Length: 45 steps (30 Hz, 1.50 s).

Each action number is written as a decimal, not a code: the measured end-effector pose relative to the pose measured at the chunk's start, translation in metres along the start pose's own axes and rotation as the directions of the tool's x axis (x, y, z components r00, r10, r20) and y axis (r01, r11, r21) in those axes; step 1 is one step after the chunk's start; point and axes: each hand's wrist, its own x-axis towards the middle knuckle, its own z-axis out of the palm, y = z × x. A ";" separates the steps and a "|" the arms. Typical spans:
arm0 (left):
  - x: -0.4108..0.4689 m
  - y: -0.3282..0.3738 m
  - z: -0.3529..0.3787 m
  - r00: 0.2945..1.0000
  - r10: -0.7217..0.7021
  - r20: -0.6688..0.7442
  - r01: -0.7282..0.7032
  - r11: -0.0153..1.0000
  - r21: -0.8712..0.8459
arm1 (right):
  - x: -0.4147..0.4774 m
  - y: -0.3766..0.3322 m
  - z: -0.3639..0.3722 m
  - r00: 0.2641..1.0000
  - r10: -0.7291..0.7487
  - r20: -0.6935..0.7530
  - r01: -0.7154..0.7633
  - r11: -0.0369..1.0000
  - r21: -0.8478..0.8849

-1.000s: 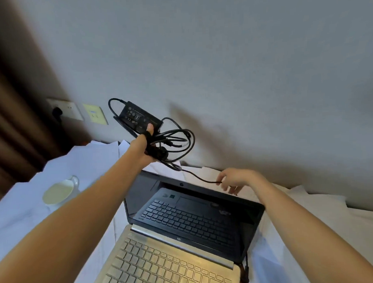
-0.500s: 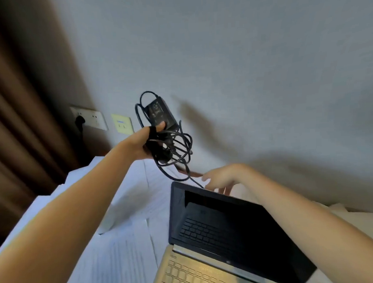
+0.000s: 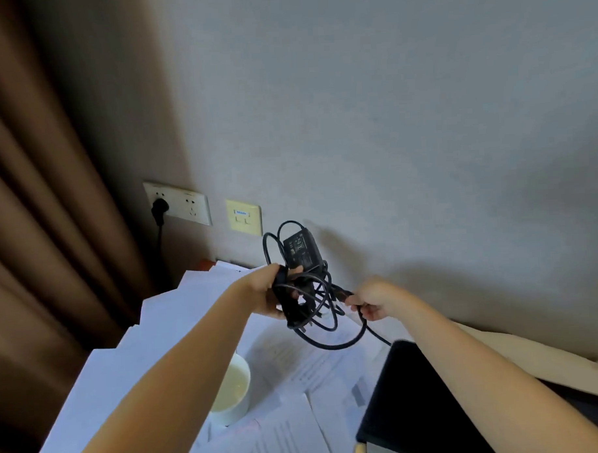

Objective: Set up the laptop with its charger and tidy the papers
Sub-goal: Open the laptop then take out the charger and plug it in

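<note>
My left hand (image 3: pixel 264 293) grips the black laptop charger in the air above the desk: its power brick (image 3: pixel 302 250) stands up above my fingers and its tangled cable (image 3: pixel 323 322) hangs in loops below. My right hand (image 3: pixel 373 300) pinches a strand of that cable just right of the bundle. One strand runs down toward the open laptop (image 3: pixel 409 402), whose dark screen shows at the lower right. Loose white papers (image 3: pixel 179 318) lie spread over the desk.
A white wall socket plate (image 3: pixel 185 205) with a black plug in its left outlet sits left of a yellow wall plate (image 3: pixel 243 217). A white cup (image 3: pixel 234 389) stands on the papers beneath my left forearm. Brown curtains (image 3: pixel 42 201) hang at the left.
The view has swung left, so the laptop now sits at the lower right. My right hand has risen from behind the screen and taken hold of the cable beside the bundle.
</note>
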 end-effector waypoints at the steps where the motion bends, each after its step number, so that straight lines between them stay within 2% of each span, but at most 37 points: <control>1: 0.003 -0.002 -0.002 1.000 -0.017 -0.003 0.017 1.000 -0.005 | 0.003 -0.002 0.001 1.000 0.004 -0.011 -0.004 1.000 -0.013; 12: 0.032 -0.029 -0.012 0.982 -0.184 -0.034 0.186 0.981 0.054 | 0.015 -0.005 0.003 0.985 0.089 0.146 -0.054 0.972 -0.229; 15: 0.037 -0.029 -0.015 0.983 -0.181 -0.031 0.183 0.976 0.116 | 0.017 -0.003 0.000 0.976 0.153 0.155 -0.120 0.973 -0.199; 20: 0.033 -0.019 -0.023 0.985 -0.116 -0.131 0.135 0.980 0.145 | 0.015 -0.004 -0.007 0.975 0.178 0.133 -0.159 0.977 -0.141; 24: 0.025 -0.002 -0.029 0.981 -0.049 -0.189 0.093 0.968 0.234 | 0.009 -0.003 -0.015 0.975 0.172 0.138 -0.182 0.982 0.058; 26: 0.024 0.004 -0.031 0.979 -0.029 -0.203 0.083 0.961 0.265 | 0.008 -0.003 -0.018 0.985 0.131 0.114 -0.149 0.975 0.166; 29: 0.022 0.006 -0.034 0.967 0.009 -0.255 0.097 0.910 0.403 | 0.008 0.000 -0.021 0.994 0.070 0.083 -0.090 0.961 0.261; 31: 0.019 0.006 -0.031 0.982 -0.015 -0.186 0.090 0.910 0.405 | 0.009 0.003 -0.024 0.997 0.030 0.065 -0.045 0.967 0.250; 34: 0.013 0.005 -0.026 0.997 -0.050 -0.054 0.064 0.951 0.302 | 0.008 0.006 -0.027 0.998 0.001 0.056 -0.010 0.987 0.161; 36: 0.018 0.004 -0.025 0.998 -0.037 -0.053 0.052 0.944 0.325 | 0.007 0.006 -0.027 0.998 0.004 0.057 -0.014 0.985 0.171; 38: 0.021 0.003 -0.016 0.990 0.048 -0.132 0.025 0.865 0.501 | 0.005 0.005 -0.025 0.999 0.002 0.032 -0.008 0.980 0.197; 40: 0.022 0.001 -0.001 0.920 0.334 -0.204 -0.083 0.677 0.731 | 0.005 0.005 -0.023 1.000 -0.015 0.015 0.012 0.982 0.190; 41: 0.021 0.001 0.007 0.860 0.490 -0.145 -0.198 0.581 0.789 | 0.006 0.004 -0.022 1.000 -0.024 0.018 0.020 0.982 0.187; 42: 0.016 0.001 0.020 0.820 0.570 -0.046 -0.317 0.520 0.793 | 0.005 0.004 -0.022 0.999 -0.031 0.018 0.027 0.983 0.179; 43: 0.013 -0.002 0.032 0.825 0.560 0.072 -0.398 0.486 0.778 | 0.005 0.004 -0.022 0.999 -0.036 0.013 0.034 0.985 0.171; 44: 0.007 -0.005 0.045 0.850 0.488 0.201 -0.433 0.427 0.794 | 0.005 0.003 -0.022 0.999 -0.042 0.003 0.041 0.986 0.162; 45: 0.006 -0.010 0.055 0.874 0.380 0.304 -0.434 0.324 0.841 | 0.006 0.003 -0.022 0.999 -0.048 -0.008 0.048 0.988 0.147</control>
